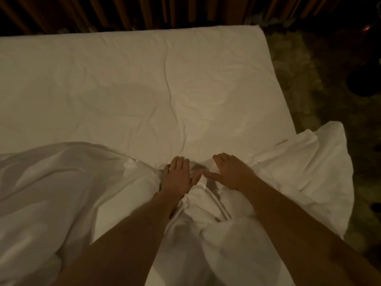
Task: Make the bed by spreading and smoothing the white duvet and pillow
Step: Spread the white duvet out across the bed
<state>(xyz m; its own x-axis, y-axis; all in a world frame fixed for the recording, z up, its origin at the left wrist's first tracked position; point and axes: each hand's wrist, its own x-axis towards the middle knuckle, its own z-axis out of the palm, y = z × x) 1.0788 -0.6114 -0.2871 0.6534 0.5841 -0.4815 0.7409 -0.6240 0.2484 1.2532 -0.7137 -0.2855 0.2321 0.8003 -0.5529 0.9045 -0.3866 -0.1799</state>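
A white duvet [57,188] lies bunched across the near half of the bed, with its far edge folded back. My left hand [178,178] and my right hand [231,172] sit side by side on a gathered ridge of the duvet at the middle. Both hands curl their fingers over the fabric's edge and grip it, thumbs pointing toward each other. A white pillow [313,172] lies at the right, hanging partly over the bed's side. Beyond the hands, the wrinkled white sheet [127,85] on the mattress is bare.
A dark slatted wooden wall [144,11] stands behind the far edge of the bed. To the right of the bed is dim patterned floor [329,79] with a dark object [365,79] on it. The room is poorly lit.
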